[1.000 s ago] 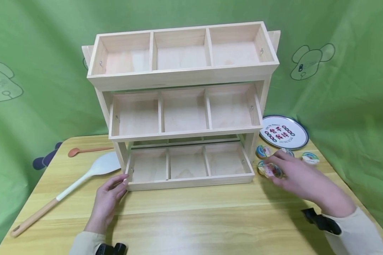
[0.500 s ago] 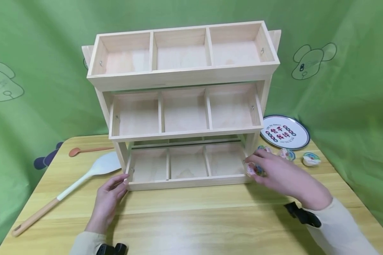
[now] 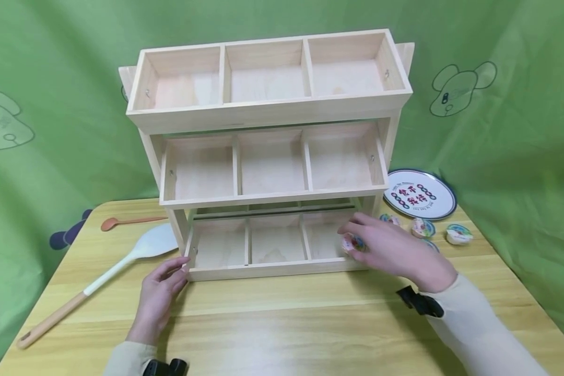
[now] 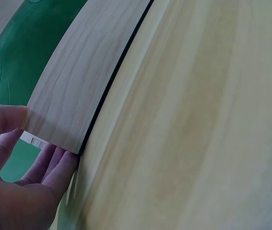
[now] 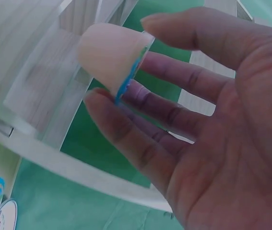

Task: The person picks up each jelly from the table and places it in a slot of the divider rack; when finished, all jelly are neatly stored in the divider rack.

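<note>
A pale wooden three-tier rack (image 3: 272, 117) stands on the table, each tray split into three compartments. My left hand (image 3: 156, 295) holds the left front corner of the bottom tray (image 3: 272, 271); in the left wrist view its fingers bend around the end of the front board (image 4: 85, 76). Over the bottom tray's right compartment, my right hand (image 3: 397, 248) pinches a small jelly cup (image 3: 351, 243) by its rim. The right wrist view has this jelly cup (image 5: 108, 55) tipped sideways, its pale body pointing away from the palm and its blue-edged lid toward the fingers.
Several more jelly cups, one of them upright (image 3: 459, 235), sit right of the rack near a round white plate (image 3: 423, 194) with red print. A white spatula (image 3: 150, 243) with a wooden handle and an orange spoon (image 3: 131, 222) lie left. A green curtain (image 3: 498, 146) hangs behind.
My right hand has picked the jelly cup off the table and carried it leftward over the bottom tray's right compartment. My left hand stays at the tray's left corner.
</note>
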`<control>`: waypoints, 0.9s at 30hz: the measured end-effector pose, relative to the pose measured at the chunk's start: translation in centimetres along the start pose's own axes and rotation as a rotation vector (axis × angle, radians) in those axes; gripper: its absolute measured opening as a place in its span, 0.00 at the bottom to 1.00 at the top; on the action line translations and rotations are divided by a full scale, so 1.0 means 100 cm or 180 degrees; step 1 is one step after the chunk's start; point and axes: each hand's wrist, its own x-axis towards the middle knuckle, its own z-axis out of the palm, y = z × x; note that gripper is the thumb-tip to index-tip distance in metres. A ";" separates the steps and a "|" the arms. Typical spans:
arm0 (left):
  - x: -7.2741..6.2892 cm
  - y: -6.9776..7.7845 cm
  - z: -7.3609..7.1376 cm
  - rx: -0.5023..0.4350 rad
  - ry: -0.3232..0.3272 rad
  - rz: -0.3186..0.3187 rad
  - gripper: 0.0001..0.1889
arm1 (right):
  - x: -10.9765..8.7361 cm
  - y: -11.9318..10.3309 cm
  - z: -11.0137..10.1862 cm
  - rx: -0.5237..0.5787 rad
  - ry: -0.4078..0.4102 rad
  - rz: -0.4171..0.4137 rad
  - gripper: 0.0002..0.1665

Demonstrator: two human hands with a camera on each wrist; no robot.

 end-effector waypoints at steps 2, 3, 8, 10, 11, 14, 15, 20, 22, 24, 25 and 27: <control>0.000 0.001 -0.001 -0.0011 0.0006 -0.0007 0.17 | 0.005 -0.001 0.002 -0.0018 0.0016 -0.0065 0.22; 0.000 0.001 -0.001 -0.0016 0.0008 -0.0010 0.16 | 0.007 -0.002 0.003 -0.0023 0.0019 -0.0090 0.22; 0.000 0.003 -0.001 -0.0036 -0.0010 -0.0031 0.15 | 0.015 -0.006 0.008 -0.0054 0.0001 -0.0199 0.22; 0.001 0.003 0.000 -0.0062 -0.0016 -0.0034 0.15 | 0.018 -0.008 0.009 -0.0086 0.0004 -0.0233 0.22; 0.001 0.002 0.000 -0.0080 -0.0018 -0.0034 0.15 | 0.019 -0.009 0.010 -0.0107 0.0010 -0.0257 0.22; 0.002 0.002 -0.001 -0.0126 -0.0004 -0.0026 0.14 | 0.023 -0.013 0.012 -0.0160 0.0028 -0.0326 0.21; 0.002 0.002 -0.001 -0.0130 0.0003 -0.0023 0.14 | 0.025 -0.014 0.013 -0.0165 0.0037 -0.0355 0.21; 0.003 0.001 -0.002 -0.0123 0.0017 -0.0011 0.13 | 0.035 -0.022 0.015 -0.0199 0.0025 -0.0405 0.21; 0.003 0.001 -0.002 -0.0119 0.0012 -0.0010 0.13 | 0.039 -0.025 0.016 -0.0205 0.0024 -0.0427 0.21; 0.002 0.000 -0.003 -0.0117 0.0002 -0.0015 0.13 | 0.043 -0.028 0.018 -0.0197 0.0029 -0.0465 0.21; 0.002 0.000 -0.003 -0.0125 0.0001 -0.0022 0.13 | 0.045 -0.029 0.019 -0.0193 0.0028 -0.0491 0.20; 0.002 0.000 -0.003 -0.0122 -0.0021 -0.0030 0.14 | 0.049 -0.032 0.021 -0.0173 0.0016 -0.0552 0.20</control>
